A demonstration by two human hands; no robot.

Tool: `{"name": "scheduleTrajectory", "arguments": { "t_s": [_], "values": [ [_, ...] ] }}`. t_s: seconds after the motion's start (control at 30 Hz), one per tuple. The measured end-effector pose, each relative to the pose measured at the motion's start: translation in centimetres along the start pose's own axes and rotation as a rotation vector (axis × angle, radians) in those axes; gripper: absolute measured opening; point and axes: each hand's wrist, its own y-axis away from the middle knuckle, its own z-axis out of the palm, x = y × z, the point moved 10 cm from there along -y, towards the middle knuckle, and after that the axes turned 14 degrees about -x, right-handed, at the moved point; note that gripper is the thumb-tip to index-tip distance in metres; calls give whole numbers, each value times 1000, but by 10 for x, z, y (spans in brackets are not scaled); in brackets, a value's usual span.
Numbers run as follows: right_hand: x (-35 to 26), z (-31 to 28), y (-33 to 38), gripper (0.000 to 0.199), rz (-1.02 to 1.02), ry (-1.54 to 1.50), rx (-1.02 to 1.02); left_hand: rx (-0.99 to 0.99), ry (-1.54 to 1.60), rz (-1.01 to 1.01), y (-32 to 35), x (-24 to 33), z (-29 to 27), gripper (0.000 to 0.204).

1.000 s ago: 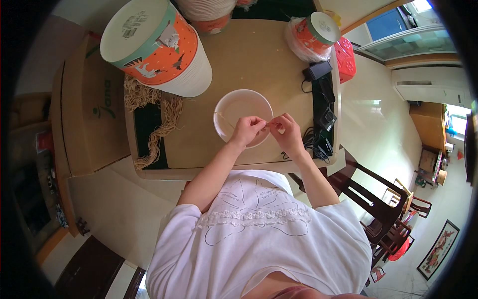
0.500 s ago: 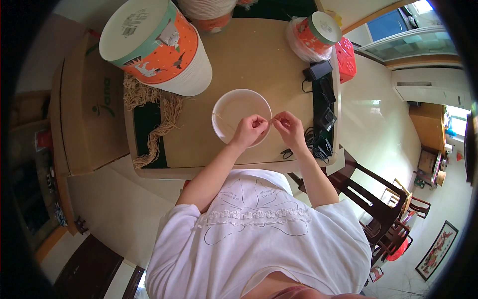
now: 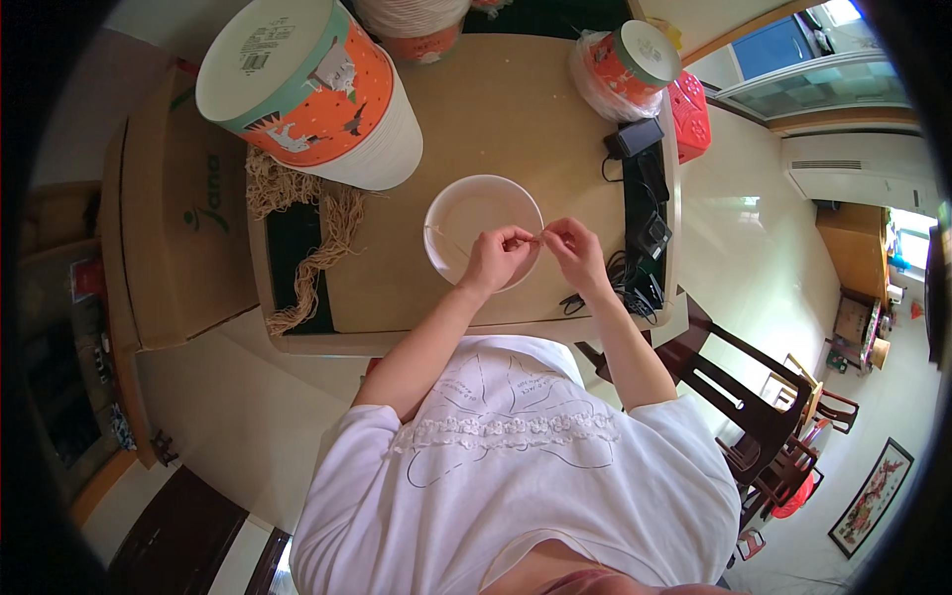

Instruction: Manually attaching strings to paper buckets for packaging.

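A white paper tub stands on the table in front of me, its open top facing up. My left hand reaches over the tub, thumb and fingers pinched together at its right rim. Fingertip to fingertip with it, my right hand is closed in a pinch just outside the same rim. A thin tan string runs from the tub's left side across the inside toward my left hand. Its end between my fingers is too small to see clearly. To the left hangs a loose bundle of tan strings.
Nested white tubs with an orange, green-edged band lie at the back left. Smaller wrapped tubs sit back right, near a red stool. Black adapters and cables line the right edge. A cardboard box flanks the table.
My hands stay pinched together at the rim, with only slight finger movement. The tub sits a touch further right and up in the view.
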Motion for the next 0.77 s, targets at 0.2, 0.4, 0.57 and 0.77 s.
{"name": "scheduleTrajectory", "arguments": {
  "t_s": [0.2,0.4,0.57,0.77],
  "values": [
    [-34,7,6,12,-107,313,-38,-38,-55,-61,2,-2,2,9],
    [-14,-5,6,11,24,-39,93,-43,-48,-73,0,-1,6,11],
    [-47,13,5,11,-165,523,-34,-56,-34,-82,0,-8,5,11],
    [-2,-7,-1,13,12,46,25,-64,-42,-81,0,-6,5,13]
  ]
}}
